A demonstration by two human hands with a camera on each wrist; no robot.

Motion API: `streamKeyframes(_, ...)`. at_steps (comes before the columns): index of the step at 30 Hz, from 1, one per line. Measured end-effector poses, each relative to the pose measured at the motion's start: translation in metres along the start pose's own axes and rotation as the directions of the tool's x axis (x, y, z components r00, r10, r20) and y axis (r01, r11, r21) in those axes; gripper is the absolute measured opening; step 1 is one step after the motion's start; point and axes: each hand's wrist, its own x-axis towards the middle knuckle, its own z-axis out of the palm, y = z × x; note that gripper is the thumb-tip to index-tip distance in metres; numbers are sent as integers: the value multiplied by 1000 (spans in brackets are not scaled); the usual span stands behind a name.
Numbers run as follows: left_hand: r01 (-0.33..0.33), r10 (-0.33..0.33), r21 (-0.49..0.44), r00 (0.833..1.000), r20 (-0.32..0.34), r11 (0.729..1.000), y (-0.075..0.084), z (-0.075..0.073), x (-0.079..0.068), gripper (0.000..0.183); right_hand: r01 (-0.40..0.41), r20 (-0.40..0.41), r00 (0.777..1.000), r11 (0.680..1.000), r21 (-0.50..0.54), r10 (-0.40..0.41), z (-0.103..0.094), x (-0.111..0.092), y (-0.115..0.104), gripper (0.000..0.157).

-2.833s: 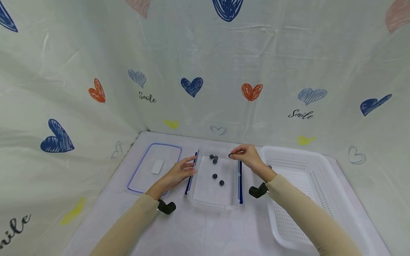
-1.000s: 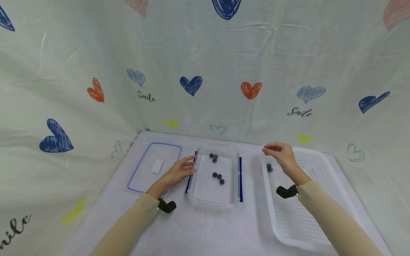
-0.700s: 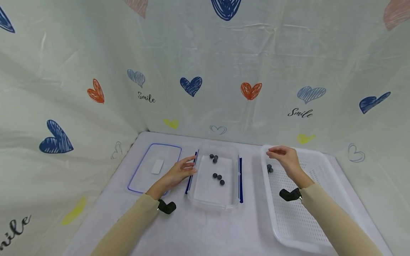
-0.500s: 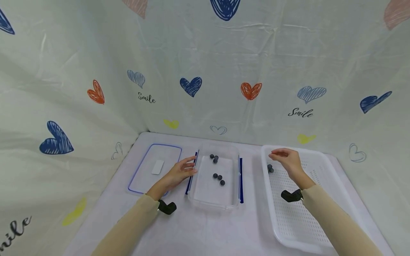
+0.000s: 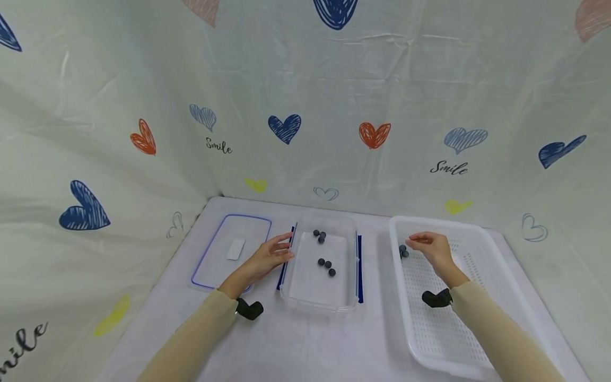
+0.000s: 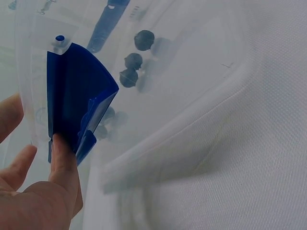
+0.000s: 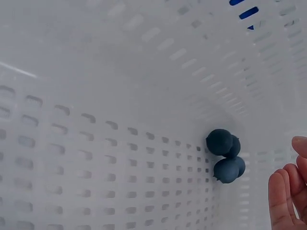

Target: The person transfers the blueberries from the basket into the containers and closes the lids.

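Note:
My left hand (image 5: 262, 260) touches the left side of a clear plastic box (image 5: 317, 306), fingers extended. In the left wrist view a fingertip rests against its blue latch (image 6: 79, 96), which hangs folded down. Inside the box lie several blueberries (image 5: 328, 265), in two loose groups. My right hand (image 5: 433, 250) is low inside a white perforated basket (image 5: 406, 318) on the right, with nothing between its fingers. Just left of its fingertips, a cluster of blueberries (image 7: 226, 171) sits in the basket's corner.
A clear lid (image 5: 210, 265) with a blue seal lies left of the box, with a small white rectangular piece (image 5: 235, 249) on it. A second blue latch (image 5: 360, 270) hangs along the box's right side. Behind the table hangs a curtain (image 5: 329, 79) printed with hearts.
My right hand has let go of a blueberry in the box, moved right, and come down into the basket beside the cluster. The left hand stays at the box's side.

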Motion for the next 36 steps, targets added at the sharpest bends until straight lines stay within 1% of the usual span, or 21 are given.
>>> streamKeyframes(2, 15, -15, -9, 1000, -6, 1000, 0, 0, 1, 68, -16, 1, 1000, 1000, -23, 16, 0, 0, 4, 35)
streamKeyframes(8, 28, -28, -5, 999, -19, 1000, -1, 0, 2, 67, -41, 2, 999, 997, -68, 41, 1, 1, 15, 36)
streamKeyframes(12, 24, -24, -1, 1000, -19, 1000, -1, 0, 1, 68, -45, 10, 999, 997, -62, 46, 4, 0, 22, 34)
streamKeyframes(21, 37, -37, 3, 999, -31, 999, 0, 0, 1, 68, -105, 34, 994, 991, -88, 108, 8, -1, 35, 37)
streamKeyframes(25, 40, -40, 0, 999, -32, 999, 1, 1, 2, 69, -104, 32, 994, 992, -75, 106, 9, 0, 37, 38)
streamKeyframes(32, 35, -35, 2, 999, -40, 999, 1, 0, 2, 67, -89, 34, 995, 994, -62, 92, 11, 2, 39, 34)
streamKeyframes(36, 35, -35, 4, 999, -31, 999, 0, 0, 3, 68, -79, 42, 996, 994, -78, 82, 10, 3, 41, 34)
